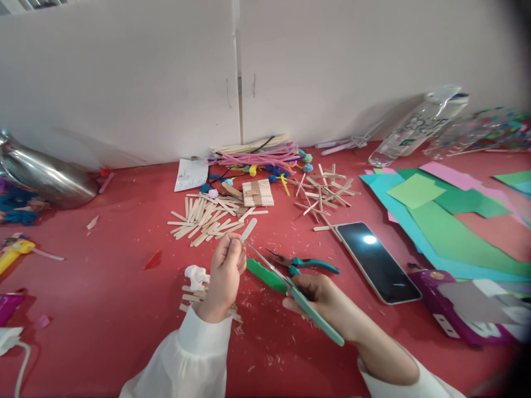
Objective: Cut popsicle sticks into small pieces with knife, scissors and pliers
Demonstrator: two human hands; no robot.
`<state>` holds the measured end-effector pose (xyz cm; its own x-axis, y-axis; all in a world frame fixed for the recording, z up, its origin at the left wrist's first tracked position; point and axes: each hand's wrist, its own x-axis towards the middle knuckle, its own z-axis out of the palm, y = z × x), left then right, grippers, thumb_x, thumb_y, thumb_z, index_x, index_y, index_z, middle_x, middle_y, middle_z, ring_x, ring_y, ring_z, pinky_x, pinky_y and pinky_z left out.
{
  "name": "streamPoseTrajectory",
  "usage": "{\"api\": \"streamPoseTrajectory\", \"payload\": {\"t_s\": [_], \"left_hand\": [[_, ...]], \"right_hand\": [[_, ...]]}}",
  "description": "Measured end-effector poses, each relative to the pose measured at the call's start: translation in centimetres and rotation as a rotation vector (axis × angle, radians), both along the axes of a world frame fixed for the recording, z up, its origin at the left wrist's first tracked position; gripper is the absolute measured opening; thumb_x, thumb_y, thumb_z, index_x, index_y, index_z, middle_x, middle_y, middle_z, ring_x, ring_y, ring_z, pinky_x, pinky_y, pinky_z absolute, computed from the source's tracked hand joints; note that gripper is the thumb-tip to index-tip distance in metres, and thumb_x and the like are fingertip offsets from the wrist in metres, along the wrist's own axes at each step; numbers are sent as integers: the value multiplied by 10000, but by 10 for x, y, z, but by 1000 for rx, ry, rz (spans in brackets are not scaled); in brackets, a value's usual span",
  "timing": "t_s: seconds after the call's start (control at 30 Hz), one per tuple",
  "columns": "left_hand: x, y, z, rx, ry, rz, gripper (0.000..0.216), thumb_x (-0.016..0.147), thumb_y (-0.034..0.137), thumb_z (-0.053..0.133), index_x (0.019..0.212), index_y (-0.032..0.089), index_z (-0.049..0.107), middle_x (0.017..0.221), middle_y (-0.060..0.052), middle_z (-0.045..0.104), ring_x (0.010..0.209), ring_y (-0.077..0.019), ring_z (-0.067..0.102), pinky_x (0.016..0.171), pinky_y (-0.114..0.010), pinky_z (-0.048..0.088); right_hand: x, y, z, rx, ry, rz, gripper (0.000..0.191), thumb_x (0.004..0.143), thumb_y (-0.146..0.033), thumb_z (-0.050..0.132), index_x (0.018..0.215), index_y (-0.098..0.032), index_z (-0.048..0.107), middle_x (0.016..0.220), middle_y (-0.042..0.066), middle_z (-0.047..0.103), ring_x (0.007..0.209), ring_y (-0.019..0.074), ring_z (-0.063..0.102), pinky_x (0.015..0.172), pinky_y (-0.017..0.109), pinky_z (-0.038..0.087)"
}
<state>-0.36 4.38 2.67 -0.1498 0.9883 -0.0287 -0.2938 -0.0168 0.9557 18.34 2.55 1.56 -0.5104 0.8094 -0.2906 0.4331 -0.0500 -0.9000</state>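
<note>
Spread across a red table point(103, 331): coloured paper sheets point(448, 221) at three o'clock, a dark phone point(377, 262) nearer centre, a heap of popsicle sticks point(203, 218) at twelve. Clamped in left hand point(224, 276), one popsicle stick point(248, 229), tip slanting toward one o'clock; wrapped around a teal-handled blade point(290, 287), right hand point(327, 301), edge touching the stick. Judged mid-trim; calling next for a steady push through the wood, thumb kept clear.

Both forearms, in white sleeves, enter from the bottom edge of the frame. The left hand point(225, 275) sits just left of centre, fingers curled upward in a pinch. The right hand point(321, 301), lower and right of centre, is closed in a fist-like grip, wrist bare.
</note>
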Motion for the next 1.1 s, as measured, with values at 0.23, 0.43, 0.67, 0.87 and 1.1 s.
{"api": "streamPoseTrajectory", "payload": {"t_s": [0.23, 0.43, 0.67, 0.87, 1.1], "left_hand": [[1, -4, -7, 25, 129, 122, 362, 861, 516, 541, 704, 209, 432, 566, 67, 299, 488, -92, 267, 446, -209, 258], [8, -7, -8, 24, 150, 175, 381, 874, 526, 511, 688, 214, 397, 561, 69, 279, 485, -96, 263, 436, -212, 250], [6, -2, -8, 11, 63, 132, 368, 895, 474, 499, 676, 212, 363, 560, 77, 259, 468, -83, 252, 426, -191, 245], [3, 0, -6, 19, 51, 80, 327, 878, 475, 520, 715, 213, 412, 562, 78, 269, 456, -78, 249, 411, -180, 234], [2, -3, -9, 52, 190, 117, 325, 897, 499, 480, 736, 221, 431, 570, 72, 279, 465, -94, 267, 431, -212, 252]], "right_hand": [[-10, -9, -6, 313, -241, -222, 236, 735, -410, 541, 649, -217, 435, 510, -49, 378, 459, 118, 330, 479, 246, 254], [-14, -14, -19, 496, -356, -344, 180, 691, -384, 497, 642, -212, 476, 524, 16, 474, 438, 168, 447, 469, 255, 189], [-14, -12, -10, 435, -307, -256, 270, 750, -422, 524, 603, -221, 420, 489, -49, 376, 419, 111, 354, 434, 226, 245], [-5, -2, 4, -84, 41, -62, 404, 746, -513, 599, 591, -211, 378, 554, -77, 271, 506, 83, 263, 444, 208, 246], [-8, -6, 1, 110, -104, -121, 354, 756, -482, 551, 590, -218, 383, 533, -70, 307, 482, 93, 283, 454, 218, 260]]}}
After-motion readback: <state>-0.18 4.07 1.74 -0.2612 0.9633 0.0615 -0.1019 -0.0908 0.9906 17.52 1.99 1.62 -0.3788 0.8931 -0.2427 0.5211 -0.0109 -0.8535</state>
